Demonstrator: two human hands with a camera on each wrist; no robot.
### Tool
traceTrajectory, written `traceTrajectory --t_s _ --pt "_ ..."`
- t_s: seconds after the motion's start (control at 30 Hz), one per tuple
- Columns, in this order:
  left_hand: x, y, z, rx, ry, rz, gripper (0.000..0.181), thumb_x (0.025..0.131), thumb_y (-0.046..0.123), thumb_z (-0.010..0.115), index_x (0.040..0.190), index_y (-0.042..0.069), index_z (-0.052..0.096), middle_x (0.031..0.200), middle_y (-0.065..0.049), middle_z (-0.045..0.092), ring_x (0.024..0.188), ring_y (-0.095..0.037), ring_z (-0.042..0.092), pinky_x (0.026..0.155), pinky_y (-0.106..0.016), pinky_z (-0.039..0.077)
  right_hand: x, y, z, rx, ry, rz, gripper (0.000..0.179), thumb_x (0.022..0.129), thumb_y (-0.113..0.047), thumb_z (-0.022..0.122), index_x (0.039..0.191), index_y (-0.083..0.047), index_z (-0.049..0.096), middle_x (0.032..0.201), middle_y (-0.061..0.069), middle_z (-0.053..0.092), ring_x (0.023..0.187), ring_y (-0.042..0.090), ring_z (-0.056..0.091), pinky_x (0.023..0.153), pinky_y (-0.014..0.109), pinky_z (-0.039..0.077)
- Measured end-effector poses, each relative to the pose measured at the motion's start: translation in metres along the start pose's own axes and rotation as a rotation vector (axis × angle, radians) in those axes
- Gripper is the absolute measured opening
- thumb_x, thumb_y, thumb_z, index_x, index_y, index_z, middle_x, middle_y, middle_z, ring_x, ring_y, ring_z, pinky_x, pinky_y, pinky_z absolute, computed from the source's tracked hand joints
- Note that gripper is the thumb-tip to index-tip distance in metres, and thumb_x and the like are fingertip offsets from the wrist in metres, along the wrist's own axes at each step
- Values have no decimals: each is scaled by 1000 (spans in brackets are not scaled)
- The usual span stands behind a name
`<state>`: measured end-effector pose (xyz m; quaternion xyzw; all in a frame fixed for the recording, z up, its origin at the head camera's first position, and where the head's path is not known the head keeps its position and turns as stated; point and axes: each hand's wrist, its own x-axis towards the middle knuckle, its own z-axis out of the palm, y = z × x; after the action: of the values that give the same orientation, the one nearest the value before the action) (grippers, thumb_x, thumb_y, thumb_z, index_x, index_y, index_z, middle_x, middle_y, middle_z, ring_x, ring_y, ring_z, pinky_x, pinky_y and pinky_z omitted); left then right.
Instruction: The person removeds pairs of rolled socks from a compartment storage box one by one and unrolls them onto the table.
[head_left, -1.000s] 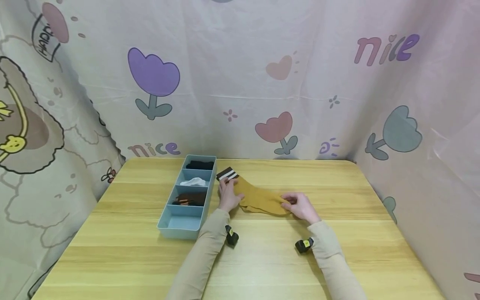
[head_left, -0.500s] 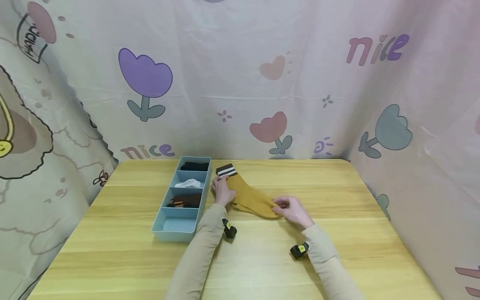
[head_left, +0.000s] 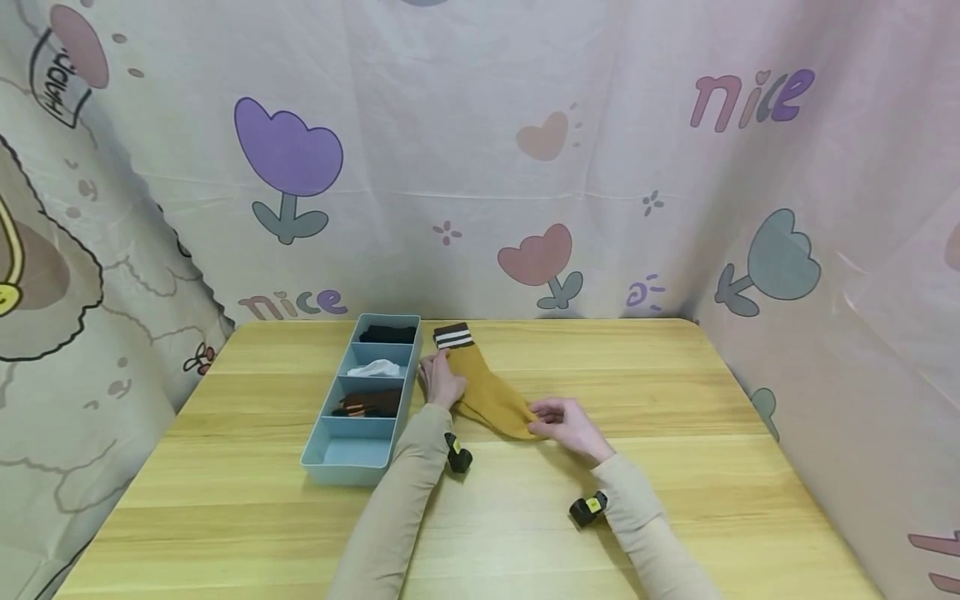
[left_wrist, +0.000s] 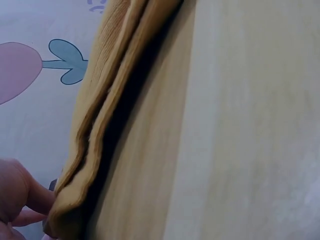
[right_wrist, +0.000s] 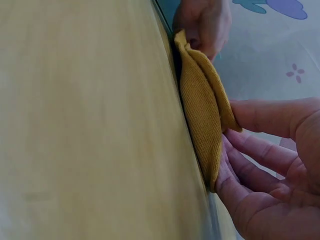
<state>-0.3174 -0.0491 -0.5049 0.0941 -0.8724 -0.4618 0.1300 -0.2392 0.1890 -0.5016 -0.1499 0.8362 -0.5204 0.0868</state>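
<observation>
In the head view, with 12 o'clock at the far side of the desk [head_left: 517,542], a yellow sock [head_left: 491,392] is laid flat between the hands, its striped cuff [head_left: 453,336] turned toward 11 o'clock and its toe [head_left: 517,427] toward 4. Its edge just below the cuff is pinched by the left hand [head_left: 442,383], at 9 o'clock; its toe is pinched by the right hand [head_left: 573,427], at 4 o'clock. At 9 o'clock from the sock, just beside the left hand, a blue box [head_left: 345,476] is set; in its compartments, counted from the 12 o'clock end, a black cloth [head_left: 386,334], a white cloth [head_left: 377,367] and a brown cloth [head_left: 384,402] are held.

In the left wrist view, layers of the sock are seen edge-on, stretched from 12 o'clock to 7, where they are met by the left hand.

In the right wrist view, the toe is gripped from 4 o'clock by the right hand; the left hand is seen at 1 o'clock, by the sock's other end.
</observation>
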Motion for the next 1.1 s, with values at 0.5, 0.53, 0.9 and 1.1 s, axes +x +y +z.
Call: traceTrajectory --t_s 0.5,0.53,0.9,1.1 --pt "3 -1 -4 60 25 70 53 73 -15 60 125 -8 63 128 -32 58 126 -48 47 112 -54 34 4 -3 21 105 -5 -4 40 91 -9 71 124 11 62 118 30 68 98 15 64 84 18 52" --pt "2 0 -4 60 27 73 53 73 -15 60 125 -9 63 127 -32 58 125 -48 48 111 -54 36 4 -3 23 113 -4 -5 40 90 -8 71 124 12 62 117 31 67 97 15 64 84 18 52" --pt "1 1 -8 24 -3 49 53 78 -14 57 130 -11 58 137 -30 53 126 -46 54 110 -52 44 4 -1 29 185 2 14 39 90 -5 70 125 12 61 117 32 67 92 6 64 82 18 52" --pt "3 1 -8 -47 -18 71 52 82 -11 58 133 -9 56 139 -29 52 131 -44 52 113 -51 42 5 4 29 341 30 -7 38 89 4 66 123 18 59 108 30 68 84 2 67 78 19 56"
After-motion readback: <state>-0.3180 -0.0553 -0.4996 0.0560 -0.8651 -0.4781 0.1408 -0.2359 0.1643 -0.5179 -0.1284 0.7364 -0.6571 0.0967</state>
